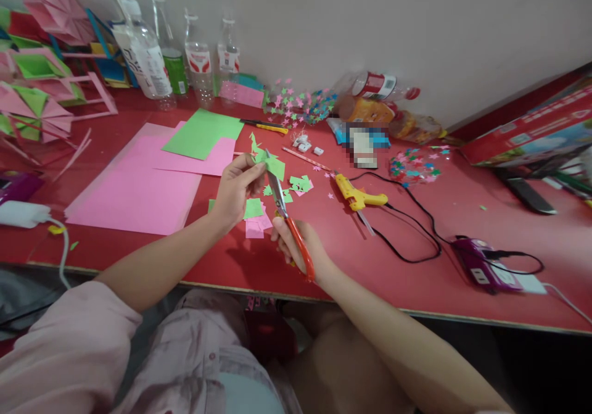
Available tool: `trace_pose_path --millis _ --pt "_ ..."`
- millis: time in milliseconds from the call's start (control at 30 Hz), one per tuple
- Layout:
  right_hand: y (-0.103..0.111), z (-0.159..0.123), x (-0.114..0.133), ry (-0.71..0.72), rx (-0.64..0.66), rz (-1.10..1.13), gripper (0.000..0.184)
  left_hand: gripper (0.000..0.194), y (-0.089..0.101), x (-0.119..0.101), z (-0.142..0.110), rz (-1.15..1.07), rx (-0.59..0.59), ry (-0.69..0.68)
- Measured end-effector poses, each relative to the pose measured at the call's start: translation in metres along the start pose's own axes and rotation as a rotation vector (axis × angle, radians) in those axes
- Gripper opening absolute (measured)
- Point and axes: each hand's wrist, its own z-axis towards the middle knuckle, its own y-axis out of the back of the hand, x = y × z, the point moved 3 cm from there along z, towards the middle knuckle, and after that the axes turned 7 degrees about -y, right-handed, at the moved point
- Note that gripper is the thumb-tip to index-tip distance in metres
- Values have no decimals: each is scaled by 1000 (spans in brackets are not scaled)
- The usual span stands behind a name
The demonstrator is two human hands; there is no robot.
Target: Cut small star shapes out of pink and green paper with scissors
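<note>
My left hand [240,186] pinches a small piece of green paper [276,166], partly cut, with a jagged strip rising at its upper left. My right hand [303,250] is closed round the red-orange handles of a pair of scissors [277,195]. Their metal blades point up and away from me and lie against the green paper. Below the hands, small green and pink paper squares [255,223] rest on the red table [370,284]. Green scraps [300,184] with cut-out shapes lie just right of the blades.
Pink sheets [134,192] and a green sheet [203,135] lie at left, near a yellow utility knife [272,128]. A yellow glue gun [358,195] trails its black cord to a purple power strip [483,266]. Plastic bottles [198,62] line the wall; paper stars [289,102] are behind.
</note>
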Motion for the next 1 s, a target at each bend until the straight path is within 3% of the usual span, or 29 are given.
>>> trace_pose_path --millis 1000 --pt "8 2 5 -70 -55 -54 55 28 2 -6 3 -11 -3 56"
